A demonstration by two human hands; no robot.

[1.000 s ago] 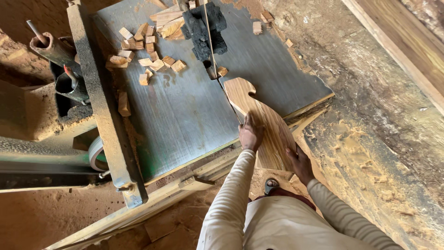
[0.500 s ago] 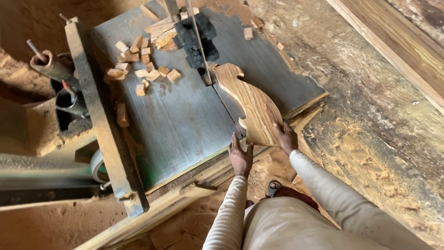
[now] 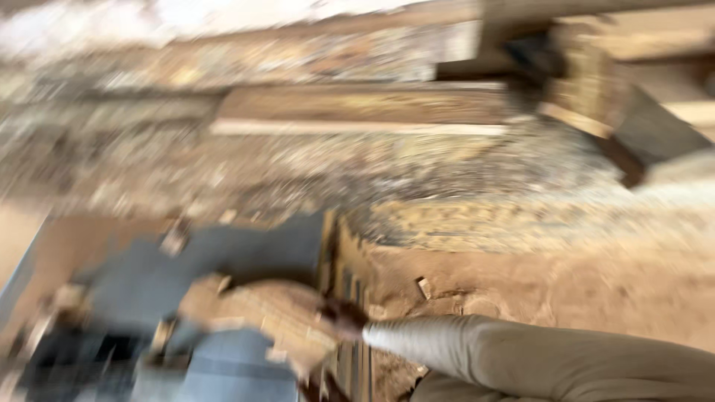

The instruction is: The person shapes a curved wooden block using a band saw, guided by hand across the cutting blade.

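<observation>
Curved wooden workpiece [image 3: 268,316] lies flat on the grey saw table [image 3: 246,253], low in the frame and left of centre. Heavy motion blur across the whole view, so its outline is soft; light brown, rounded, grain barely readable.

One hand [image 3: 341,316] sits on the workpiece's right end, at the table's edge. Which hand it is I can't tell for sure; the pale sleeve [image 3: 521,357] runs in from the lower right, so it reads as the right one. It's touching the wood, but the fingers are smeared into a dark blob: can't tell whether they're spread, together or clamped on the piece. Other hand: maybe a dark patch at the bottom edge just below the workpiece, too blurred to call.

Dark machine part [image 3: 74,357] sits on the table at lower left, just beside the workpiece. Small pale offcuts [image 3: 175,240] are scattered on the table's far side.

Right of the table edge: sawdust-covered ground [image 3: 521,275] with a small wood chip [image 3: 424,287]. Farther out, a long timber plank [image 3: 357,112] lies across the upper frame, well apart from the table.
</observation>
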